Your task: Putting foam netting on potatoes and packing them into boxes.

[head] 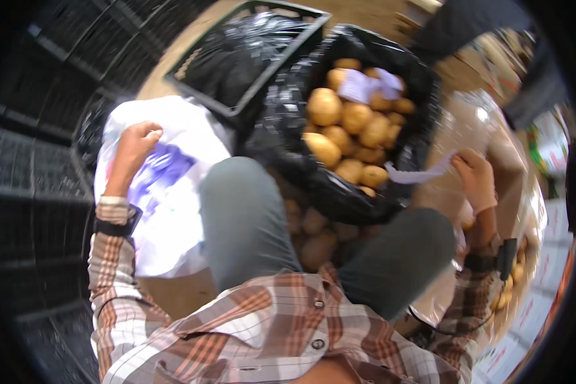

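Note:
My right hand (475, 177) pinches one end of a thin lavender paper strip (420, 174), whose other end reaches the rim of a container lined with a black plastic bag (288, 113). Inside that lining is a pile of golden-brown, rounded produce (356, 117), possibly fruit or potatoes. Crumpled lavender paper pieces (356, 86) lie on the far part of the pile. My left hand (139, 141) is over a white plastic bag (173, 249) with purple material (165, 168) in it. Its fingers are curled, and blur hides whether anything is between them.
A dark plastic crate (259, 93) with black plastic sheeting stands beyond. Stacked black crates (33, 163) line the left. At right is clear plastic wrap (504, 158), with more produce (509, 283) beneath. Another person's dark-clothed leg (537, 81) is at upper right, near white boxes (557, 249).

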Demonstrator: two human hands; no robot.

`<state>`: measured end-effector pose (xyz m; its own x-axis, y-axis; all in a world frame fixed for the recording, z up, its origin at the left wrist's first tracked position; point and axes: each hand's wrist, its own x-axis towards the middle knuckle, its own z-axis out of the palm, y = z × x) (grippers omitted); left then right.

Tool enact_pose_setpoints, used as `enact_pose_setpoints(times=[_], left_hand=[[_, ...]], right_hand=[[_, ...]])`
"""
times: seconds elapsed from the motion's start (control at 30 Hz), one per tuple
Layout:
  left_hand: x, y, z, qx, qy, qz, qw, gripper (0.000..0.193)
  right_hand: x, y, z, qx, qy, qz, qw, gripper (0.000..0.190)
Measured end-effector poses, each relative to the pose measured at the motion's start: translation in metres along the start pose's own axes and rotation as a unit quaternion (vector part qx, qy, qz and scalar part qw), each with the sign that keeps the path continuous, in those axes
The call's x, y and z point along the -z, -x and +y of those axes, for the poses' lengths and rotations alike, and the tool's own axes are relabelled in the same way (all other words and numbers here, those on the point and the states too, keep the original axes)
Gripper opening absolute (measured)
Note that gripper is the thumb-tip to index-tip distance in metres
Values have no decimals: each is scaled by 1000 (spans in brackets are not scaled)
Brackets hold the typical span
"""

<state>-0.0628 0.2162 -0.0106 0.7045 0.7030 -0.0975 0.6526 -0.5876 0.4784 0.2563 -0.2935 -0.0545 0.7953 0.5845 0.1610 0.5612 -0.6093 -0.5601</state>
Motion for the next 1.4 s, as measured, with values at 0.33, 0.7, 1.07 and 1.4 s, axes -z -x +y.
enact_pose_setpoints(times=[0.33, 0.7, 1.07, 1.4], left_hand=[[-52, 11, -146, -94, -290, 37, 952, 39], [-26, -6, -172, 160, 234, 239, 929, 29], [-52, 18, -176, -202, -406, 111, 884, 11], [-13, 22, -101, 139, 177, 43, 973, 7]], right_hand=[[-119, -92, -132, 203, 82, -652, 726, 27], [-147, -179, -21, -125, 258, -70, 955, 84], [-132, -147, -35, 39, 153, -295, 942, 32], [-126, -50, -86, 176, 261, -640, 701, 42]])
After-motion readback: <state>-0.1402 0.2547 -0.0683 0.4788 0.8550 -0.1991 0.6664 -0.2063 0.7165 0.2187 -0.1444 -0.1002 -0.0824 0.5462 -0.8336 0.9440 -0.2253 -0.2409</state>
